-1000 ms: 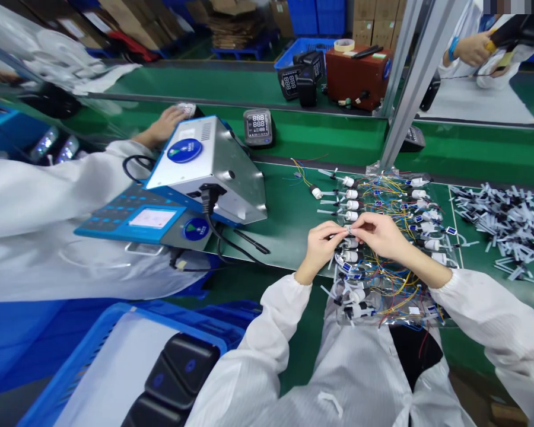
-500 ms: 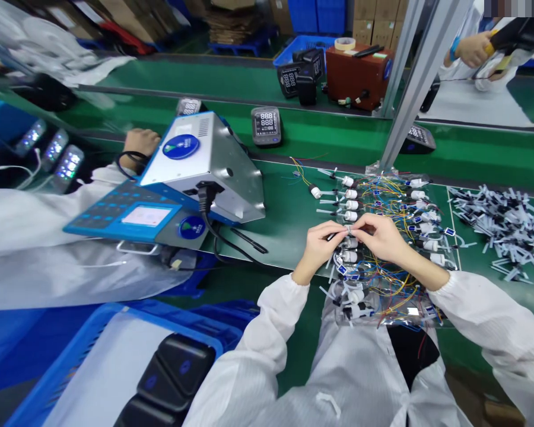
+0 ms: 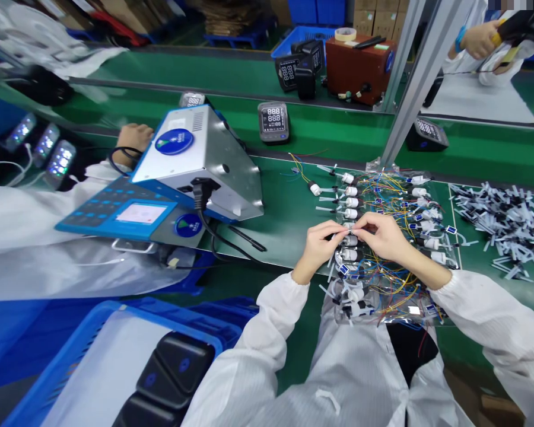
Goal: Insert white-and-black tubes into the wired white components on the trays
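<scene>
My left hand (image 3: 324,242) and my right hand (image 3: 376,236) meet above the row of parts, thumb and forefinger of each pinched together at the fingertips. Between them is a small pale piece, mostly covered by the fingers, whose kind I cannot make out. Around the hands lie several white cylindrical parts (image 3: 351,213) with black ends, clear tubes and coloured wires (image 3: 396,273), on clear plastic film. One such wired white part (image 3: 314,188) sits apart to the left. A heap of short translucent tube pieces with black fittings (image 3: 507,228) rests on the right.
A silver-and-blue machine (image 3: 238,184) with a black power cord stands to my left, a co-worker's hand (image 3: 136,139) behind it. Display units (image 3: 274,123) sit on the green belt (image 3: 329,127) beyond. A metal post (image 3: 412,83) rises ahead. Lower left is a blue crate (image 3: 93,320).
The display units on the belt have shifted to the right. My view has turned slightly. Both hands keep their pinch in nearly the same place.
</scene>
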`<action>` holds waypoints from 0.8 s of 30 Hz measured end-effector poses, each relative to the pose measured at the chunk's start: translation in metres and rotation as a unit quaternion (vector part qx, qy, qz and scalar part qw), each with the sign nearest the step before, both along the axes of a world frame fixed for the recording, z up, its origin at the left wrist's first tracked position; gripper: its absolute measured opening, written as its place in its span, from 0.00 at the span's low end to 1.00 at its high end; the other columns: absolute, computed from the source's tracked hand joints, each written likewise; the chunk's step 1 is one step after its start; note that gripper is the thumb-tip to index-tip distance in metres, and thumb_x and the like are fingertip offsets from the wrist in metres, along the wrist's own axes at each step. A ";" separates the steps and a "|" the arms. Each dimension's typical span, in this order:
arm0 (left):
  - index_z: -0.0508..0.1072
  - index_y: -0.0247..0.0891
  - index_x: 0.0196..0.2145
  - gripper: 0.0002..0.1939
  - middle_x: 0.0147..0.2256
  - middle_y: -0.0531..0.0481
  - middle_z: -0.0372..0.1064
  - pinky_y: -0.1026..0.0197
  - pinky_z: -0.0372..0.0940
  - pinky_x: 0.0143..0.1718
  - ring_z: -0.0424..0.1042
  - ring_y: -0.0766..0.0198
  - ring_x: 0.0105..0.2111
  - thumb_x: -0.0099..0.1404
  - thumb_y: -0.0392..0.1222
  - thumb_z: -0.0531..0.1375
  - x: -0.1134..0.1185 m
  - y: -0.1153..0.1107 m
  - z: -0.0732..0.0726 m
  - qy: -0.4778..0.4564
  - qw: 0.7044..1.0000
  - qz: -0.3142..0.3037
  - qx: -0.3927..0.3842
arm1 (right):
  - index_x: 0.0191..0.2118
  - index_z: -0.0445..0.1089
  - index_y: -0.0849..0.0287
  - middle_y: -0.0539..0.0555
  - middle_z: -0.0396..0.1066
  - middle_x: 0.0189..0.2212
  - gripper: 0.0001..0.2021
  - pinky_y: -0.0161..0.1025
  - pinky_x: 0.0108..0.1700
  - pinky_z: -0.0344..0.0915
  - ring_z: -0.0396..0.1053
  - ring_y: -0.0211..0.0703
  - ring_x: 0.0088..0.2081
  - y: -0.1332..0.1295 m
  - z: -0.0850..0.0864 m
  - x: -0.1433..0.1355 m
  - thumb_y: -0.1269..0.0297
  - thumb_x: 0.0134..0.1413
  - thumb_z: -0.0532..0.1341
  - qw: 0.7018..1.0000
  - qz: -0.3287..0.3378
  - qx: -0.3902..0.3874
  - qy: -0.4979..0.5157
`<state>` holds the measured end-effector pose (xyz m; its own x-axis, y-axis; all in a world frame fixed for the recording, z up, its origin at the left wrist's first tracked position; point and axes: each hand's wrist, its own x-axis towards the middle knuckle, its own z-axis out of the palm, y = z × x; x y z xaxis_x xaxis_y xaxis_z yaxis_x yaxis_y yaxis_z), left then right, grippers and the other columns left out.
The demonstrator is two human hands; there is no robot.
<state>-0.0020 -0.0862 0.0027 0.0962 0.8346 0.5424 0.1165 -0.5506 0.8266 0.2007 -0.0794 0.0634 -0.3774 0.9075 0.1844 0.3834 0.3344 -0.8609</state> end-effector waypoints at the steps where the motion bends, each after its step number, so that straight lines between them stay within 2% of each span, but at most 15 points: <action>1: 0.85 0.41 0.35 0.03 0.32 0.46 0.80 0.59 0.71 0.36 0.77 0.61 0.32 0.66 0.38 0.69 0.000 0.000 0.000 0.002 1.000 0.000 -0.003 | 0.34 0.77 0.56 0.53 0.77 0.31 0.05 0.41 0.38 0.67 0.72 0.44 0.33 0.000 0.000 0.000 0.63 0.61 0.66 1.000 0.001 0.001 -0.001; 10: 0.85 0.40 0.36 0.04 0.32 0.46 0.80 0.59 0.71 0.35 0.77 0.61 0.31 0.66 0.41 0.68 0.000 0.003 0.000 0.013 1.000 -0.021 -0.010 | 0.34 0.78 0.57 0.54 0.78 0.33 0.04 0.41 0.39 0.68 0.73 0.43 0.34 0.001 -0.006 -0.001 0.65 0.60 0.66 1.000 -0.003 -0.002 0.007; 13: 0.84 0.39 0.35 0.05 0.33 0.45 0.80 0.58 0.72 0.36 0.78 0.61 0.32 0.67 0.41 0.68 0.000 0.005 -0.002 0.017 0.999 -0.041 -0.019 | 0.33 0.77 0.58 0.53 0.78 0.31 0.05 0.40 0.37 0.69 0.74 0.43 0.33 0.004 -0.009 -0.001 0.62 0.59 0.67 0.999 -0.004 -0.037 0.025; 15: 0.84 0.39 0.35 0.06 0.34 0.45 0.81 0.57 0.73 0.39 0.78 0.60 0.34 0.67 0.42 0.68 -0.002 0.006 -0.004 0.010 0.998 -0.059 -0.018 | 0.34 0.77 0.58 0.52 0.78 0.30 0.06 0.40 0.36 0.70 0.74 0.42 0.31 0.007 -0.005 0.001 0.61 0.58 0.67 0.997 0.011 -0.066 0.037; 17: 0.83 0.38 0.34 0.08 0.34 0.45 0.80 0.55 0.73 0.44 0.78 0.59 0.37 0.68 0.44 0.67 -0.006 0.008 -0.008 -0.023 0.999 -0.025 -0.010 | 0.36 0.78 0.58 0.52 0.79 0.31 0.05 0.40 0.38 0.70 0.75 0.43 0.32 0.010 0.003 0.004 0.62 0.59 0.66 0.998 0.021 -0.054 0.013; 19: 0.81 0.39 0.36 0.10 0.36 0.46 0.78 0.56 0.72 0.47 0.77 0.60 0.40 0.70 0.47 0.65 -0.013 0.011 -0.013 -0.100 0.991 0.090 -0.026 | 0.39 0.78 0.57 0.53 0.80 0.35 0.04 0.42 0.42 0.70 0.76 0.44 0.36 0.011 0.011 0.007 0.65 0.59 0.66 0.998 0.024 -0.002 -0.052; 21: 0.79 0.40 0.44 0.11 0.40 0.47 0.76 0.61 0.71 0.43 0.76 0.63 0.40 0.68 0.48 0.66 -0.018 0.016 -0.019 -0.182 0.963 0.178 -0.092 | 0.39 0.79 0.56 0.54 0.80 0.36 0.04 0.43 0.45 0.69 0.76 0.45 0.39 0.009 0.015 0.010 0.67 0.59 0.66 0.989 0.051 0.046 -0.129; 22: 0.77 0.41 0.48 0.15 0.42 0.47 0.76 0.64 0.70 0.39 0.75 0.65 0.38 0.66 0.48 0.68 -0.019 0.019 -0.021 -0.207 0.952 0.182 -0.137 | 0.38 0.79 0.56 0.54 0.79 0.36 0.03 0.44 0.46 0.69 0.75 0.46 0.40 0.007 0.015 0.011 0.68 0.59 0.66 0.982 0.080 0.058 -0.160; 24: 0.76 0.39 0.51 0.22 0.42 0.46 0.76 0.67 0.67 0.32 0.74 0.68 0.33 0.62 0.47 0.72 -0.018 0.024 -0.023 -0.197 0.949 0.112 -0.217 | 0.36 0.79 0.55 0.54 0.79 0.35 0.04 0.45 0.49 0.68 0.75 0.47 0.42 0.005 0.015 0.013 0.69 0.59 0.66 0.969 0.136 0.074 -0.193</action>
<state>-0.0197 -0.0621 -0.0205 -0.2494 0.9633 0.0991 -0.1755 -0.1456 0.9737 0.2138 -0.0741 0.0788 -0.6660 0.7388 0.1036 0.5467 0.5778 -0.6061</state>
